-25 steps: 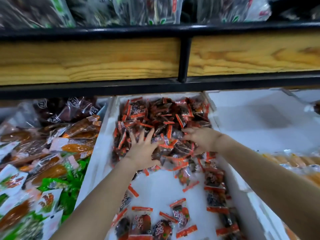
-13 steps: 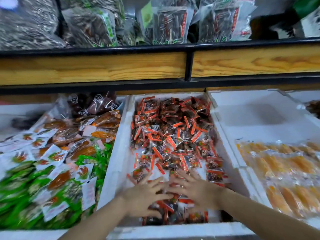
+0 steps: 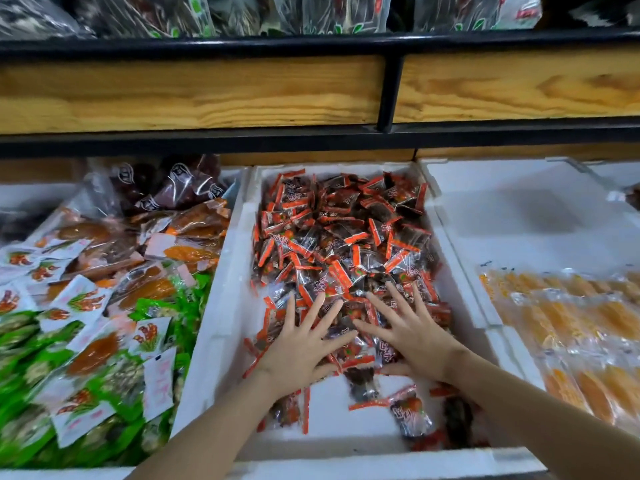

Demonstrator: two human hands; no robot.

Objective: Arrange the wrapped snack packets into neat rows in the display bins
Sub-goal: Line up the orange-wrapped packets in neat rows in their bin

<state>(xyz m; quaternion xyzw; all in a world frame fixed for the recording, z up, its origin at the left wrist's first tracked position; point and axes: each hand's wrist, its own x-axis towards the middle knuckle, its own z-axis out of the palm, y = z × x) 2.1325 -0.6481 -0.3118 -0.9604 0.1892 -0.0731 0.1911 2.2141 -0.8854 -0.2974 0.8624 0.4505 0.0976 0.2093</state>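
Note:
A white foam bin [image 3: 221, 306] in the middle holds a heap of small clear snack packets with orange-red ends [image 3: 339, 237], piled toward its back. My left hand [image 3: 301, 344] lies flat with fingers spread on the near edge of the heap. Beside it my right hand [image 3: 412, 334] presses down the same way, fingers straight and spread. A few loose packets [image 3: 408, 410] lie on the bare white floor at the bin's front, behind my wrists.
The left bin carries green and white packets [image 3: 79, 341] with brown and orange bags behind. The right bin [image 3: 519, 220] has yellow-orange packets [image 3: 581, 323] at its front. A wooden shelf front [image 3: 194, 91] with black rails overhangs the bins' back.
A second ago both hands reached deep into the pile at the back. They drew toward the bin's front, and now rest a little farther in, flat on the heap's near edge.

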